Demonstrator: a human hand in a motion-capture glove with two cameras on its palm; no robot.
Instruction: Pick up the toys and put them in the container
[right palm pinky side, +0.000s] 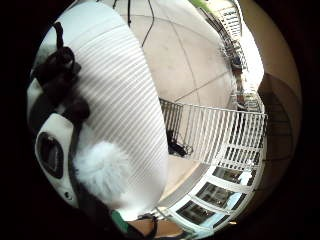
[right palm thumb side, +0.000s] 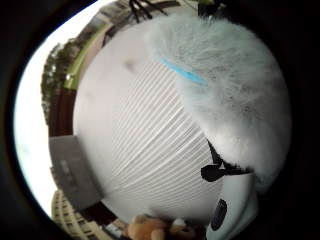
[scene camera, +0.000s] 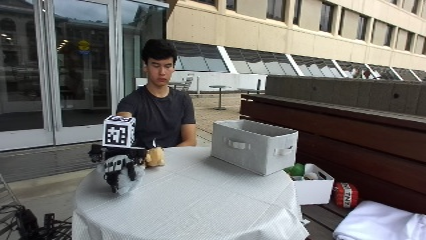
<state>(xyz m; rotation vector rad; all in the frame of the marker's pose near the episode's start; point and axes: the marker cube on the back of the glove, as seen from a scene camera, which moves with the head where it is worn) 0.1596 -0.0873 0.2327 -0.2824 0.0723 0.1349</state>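
At the left edge of the round table (scene camera: 200, 200), my gloved right hand (scene camera: 118, 161) grips a fluffy white plush toy (scene camera: 126, 182) from above, fingers curled round it. That toy fills much of the thumb side palm view, its fur (right palm thumb side: 235, 95) marked with a blue streak, and shows as a tuft (right palm pinky side: 100, 167) in the little finger side view. I cannot tell whether it touches the cloth. A brown plush toy (scene camera: 155, 156) (right palm thumb side: 150, 227) sits on the table just behind the hand. The white fabric container (scene camera: 254, 145) stands open-topped at the table's far right.
A striped white cloth (right palm thumb side: 140, 145) covers the table. Right of the table, a small white box (scene camera: 313, 189) with green items and a red toy (scene camera: 345, 194) lie on a wooden bench. A white railing (right palm pinky side: 220, 135) stands beyond the table's edge.
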